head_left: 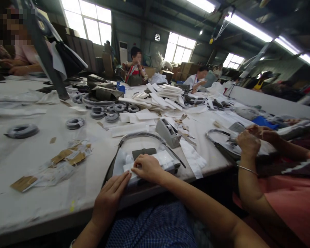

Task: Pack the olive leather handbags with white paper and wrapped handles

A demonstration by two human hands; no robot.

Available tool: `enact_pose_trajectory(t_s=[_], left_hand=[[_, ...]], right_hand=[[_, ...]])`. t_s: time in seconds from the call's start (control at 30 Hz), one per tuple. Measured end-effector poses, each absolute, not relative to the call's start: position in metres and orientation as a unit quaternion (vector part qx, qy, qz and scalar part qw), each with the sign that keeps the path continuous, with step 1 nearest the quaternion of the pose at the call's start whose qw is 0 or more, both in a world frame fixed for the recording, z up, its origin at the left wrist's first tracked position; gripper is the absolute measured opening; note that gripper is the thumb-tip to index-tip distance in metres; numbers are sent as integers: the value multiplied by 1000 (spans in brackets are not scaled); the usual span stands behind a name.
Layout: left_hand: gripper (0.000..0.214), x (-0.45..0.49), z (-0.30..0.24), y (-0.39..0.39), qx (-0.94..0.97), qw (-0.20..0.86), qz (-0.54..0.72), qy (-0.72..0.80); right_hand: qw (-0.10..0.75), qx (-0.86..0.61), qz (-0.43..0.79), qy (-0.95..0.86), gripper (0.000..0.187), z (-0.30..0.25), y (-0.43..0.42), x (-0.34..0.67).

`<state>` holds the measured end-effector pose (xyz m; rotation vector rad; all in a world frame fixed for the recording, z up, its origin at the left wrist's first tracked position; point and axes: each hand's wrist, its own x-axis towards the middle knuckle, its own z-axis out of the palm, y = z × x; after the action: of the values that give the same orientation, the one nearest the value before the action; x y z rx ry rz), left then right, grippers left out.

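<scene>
A dark handbag (pixel 110 171) lies at the table's front edge, its wrapped strap (pixel 142 133) arching up behind it. White wrapping sheet (pixel 165 159) covers part of the bag, and a dark olive folded piece (pixel 144 151) rests on top. My left hand (pixel 112 191) lies along the near left side with its fingers stretched out flat, fingertips against the white wrapping. Over the middle of the bag, my right hand (pixel 147 167) has bent fingers, with thumb and fingertips drawn together at the wrapping. Its palm side is hidden.
A grey tape dispenser (pixel 167 132) stands behind the bag. Left lie brown paper packets (pixel 69 155) and a coiled grey strap (pixel 22 131). White foam sheets (pixel 165 96) are piled farther back. At right, a co-worker's hands (pixel 249 139) are over another bag (pixel 226 150).
</scene>
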<state>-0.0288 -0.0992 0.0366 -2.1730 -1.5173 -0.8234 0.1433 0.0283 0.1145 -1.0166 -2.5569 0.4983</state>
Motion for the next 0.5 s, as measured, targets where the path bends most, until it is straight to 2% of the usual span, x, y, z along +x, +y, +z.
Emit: enact_pose_trajectory(t_s=[0.07,0.13,0.23,0.4,0.5], left_hand=[[51,-30,38,-98,-777,187,-283,-531],[51,-30,39,-97,-775,191,-279,-533],[53,-30,38,-97,-772,201,-281,-534],[53,-30,35,-98,-770,208,-276,-536],[53,-31,34,-97,-769,211,-273,-538]], right_hand=[[201,-318,250,-892,5,121,44,158],[245,-349,279,-861,12,133,69,182],[288,-511,205,-783,20,155,120,225],[234,-637,176,-713,15,174,198,272],[194,-675,195,-685,24,172,225,274]])
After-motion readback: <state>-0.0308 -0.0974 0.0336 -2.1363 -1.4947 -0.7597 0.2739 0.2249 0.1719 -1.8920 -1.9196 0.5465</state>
